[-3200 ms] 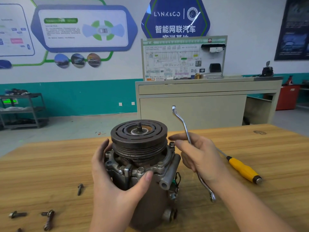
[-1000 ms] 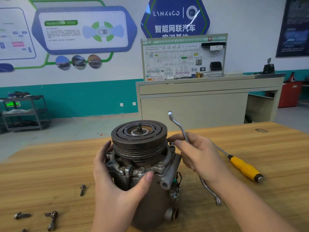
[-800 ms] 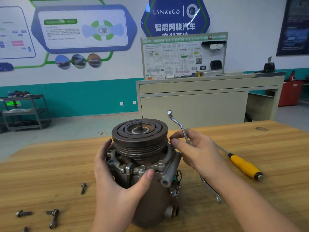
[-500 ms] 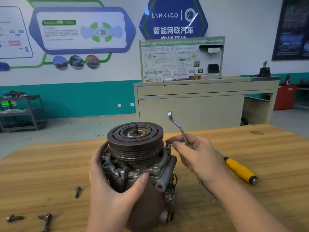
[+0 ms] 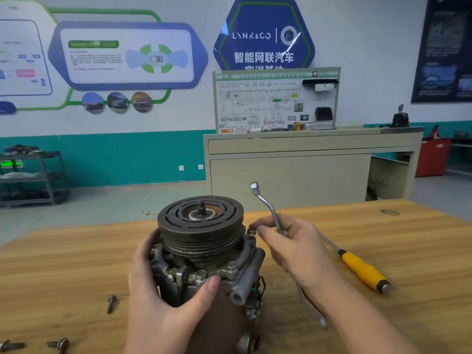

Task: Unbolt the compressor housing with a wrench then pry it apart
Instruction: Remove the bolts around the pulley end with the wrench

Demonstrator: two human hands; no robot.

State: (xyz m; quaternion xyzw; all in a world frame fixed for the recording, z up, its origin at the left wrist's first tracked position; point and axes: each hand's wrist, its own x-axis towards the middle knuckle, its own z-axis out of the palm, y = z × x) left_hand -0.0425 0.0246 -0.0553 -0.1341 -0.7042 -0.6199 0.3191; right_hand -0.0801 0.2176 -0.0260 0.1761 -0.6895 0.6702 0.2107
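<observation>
The compressor (image 5: 204,254) stands upright on the wooden table (image 5: 383,251), its dark grooved pulley (image 5: 200,221) on top. My left hand (image 5: 163,297) wraps around the housing just under the flange, thumb on the front. My right hand (image 5: 293,249) holds a silver offset ring wrench (image 5: 268,205) in its palm, one end sticking up and the other below the wrist. Its thumb and forefinger pinch a raised bolt (image 5: 251,231) on the flange's right side. More bolts sit in the flange's front edge.
A yellow-handled screwdriver (image 5: 362,270) lies on the table to the right. Loose bolts lie at the left: one (image 5: 111,304) near my left wrist, two (image 5: 58,344) by the front edge. A beige cabinet (image 5: 306,169) stands beyond the table.
My right thumb and forefinger have stayed at the raised bolt on the flange's right side, making small moves there. The wrench stays in the palm. My left hand keeps holding the housing.
</observation>
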